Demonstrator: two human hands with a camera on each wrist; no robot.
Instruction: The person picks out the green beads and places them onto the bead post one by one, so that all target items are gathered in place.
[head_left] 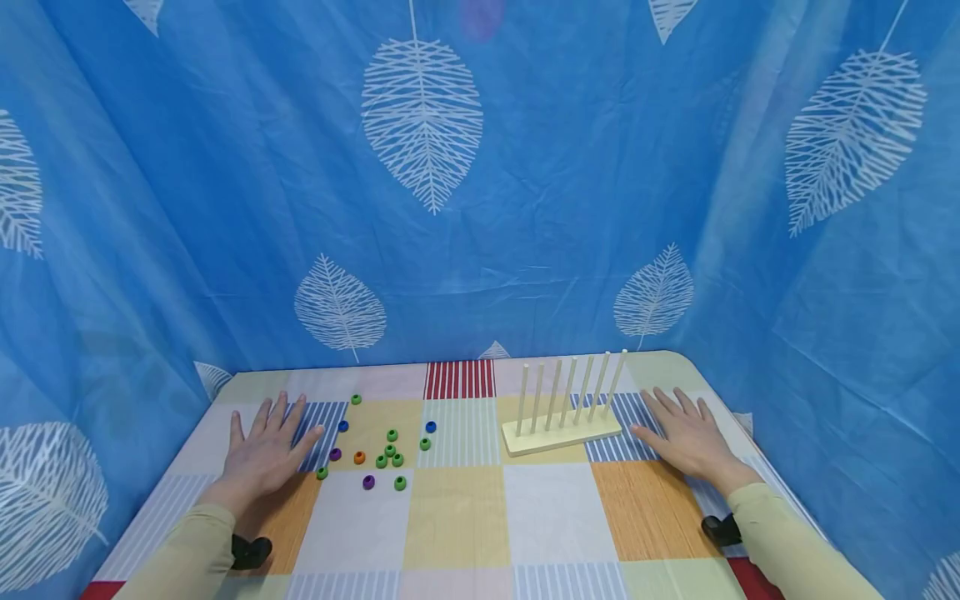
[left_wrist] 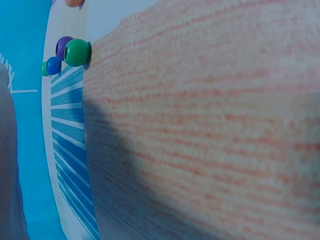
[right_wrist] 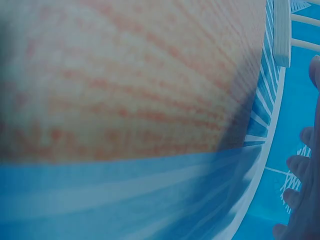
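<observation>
My left hand [head_left: 262, 450] lies spread at the left side of the table, fingers straight and holding nothing. Just right of it are scattered beads: several green ones, such as a green bead [head_left: 401, 483], an orange bead [head_left: 359, 457], a purple bead [head_left: 368, 482] and a blue bead [head_left: 431, 427]. The left wrist view shows a green bead [left_wrist: 77, 52] near the hand. On the right, my right hand [head_left: 690, 437] is spread with nothing in it. Beside its thumb stands a pale wooden peg rack [head_left: 562, 433] with several bare upright pegs; its base [right_wrist: 282, 35] shows in the right wrist view.
A patchwork-patterned cloth [head_left: 457, 517] covers the table. Blue curtains [head_left: 525, 208] with white leaf prints hang close behind and along both sides. Black straps with camera mounts [head_left: 251, 552] sit at the wrists.
</observation>
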